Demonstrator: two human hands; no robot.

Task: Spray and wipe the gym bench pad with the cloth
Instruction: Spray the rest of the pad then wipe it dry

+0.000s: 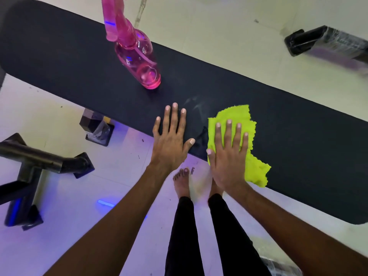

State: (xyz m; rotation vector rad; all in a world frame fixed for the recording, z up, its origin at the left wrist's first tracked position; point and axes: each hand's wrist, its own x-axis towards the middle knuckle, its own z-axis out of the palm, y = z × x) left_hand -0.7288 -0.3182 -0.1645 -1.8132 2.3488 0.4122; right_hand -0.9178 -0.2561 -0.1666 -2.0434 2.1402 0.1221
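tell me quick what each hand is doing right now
Left hand: open, flat on the bench pad, holding nothing.
Right hand: open, pressing the cloth.

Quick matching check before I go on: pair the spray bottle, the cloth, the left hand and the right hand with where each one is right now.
Things:
1. pink spray bottle
2. green cloth
3. left hand
4. right hand

Places:
A. flat on the bare bench pad, holding nothing
B. pressed flat on top of the cloth
C. standing on the pad, beyond both hands
D. spread on the pad near its front edge, under a palm

Pairs: 1-C, 2-D, 3-A, 4-B
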